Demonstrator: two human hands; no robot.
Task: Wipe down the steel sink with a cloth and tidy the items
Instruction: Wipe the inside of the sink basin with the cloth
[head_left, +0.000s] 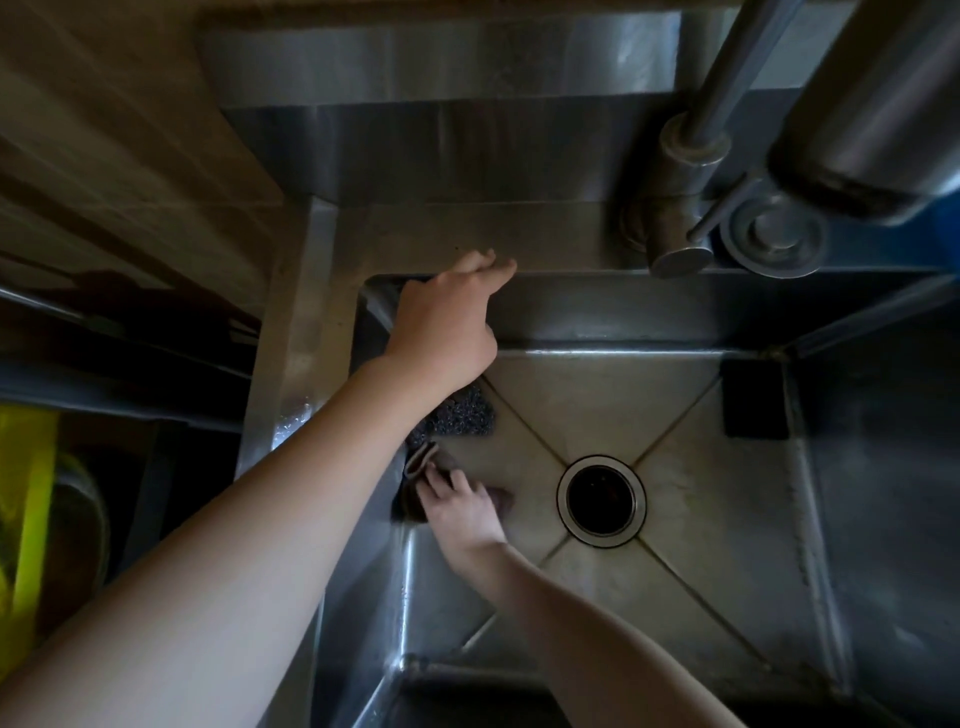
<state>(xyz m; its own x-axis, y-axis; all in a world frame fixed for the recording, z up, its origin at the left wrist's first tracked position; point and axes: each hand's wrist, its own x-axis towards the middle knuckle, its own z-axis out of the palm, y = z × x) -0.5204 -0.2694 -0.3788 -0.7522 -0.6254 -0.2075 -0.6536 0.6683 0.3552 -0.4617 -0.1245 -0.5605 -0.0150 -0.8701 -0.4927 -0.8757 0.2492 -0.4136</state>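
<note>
The steel sink (701, 519) fills the view, its round drain (601, 500) near the middle of the basin floor. My left hand (447, 322) rests on the back rim at the sink's far left corner, fingers curled over the edge and holding nothing. Down in the basin, my right hand (460, 506) presses a dark cloth (415, 499) against the floor by the left wall. A steel wool scrubber (457, 415) lies just beyond the cloth, partly hidden by my left forearm. A black sponge (754, 399) sits in the far right corner of the basin.
A steel faucet (680, 176) stands on the back ledge at right, with a round steel fitting (774, 234) beside it and a large steel cylinder (872, 114) overhead. A wooden wall (104, 130) is at the left, and something yellow (31, 499) sits low beside the sink.
</note>
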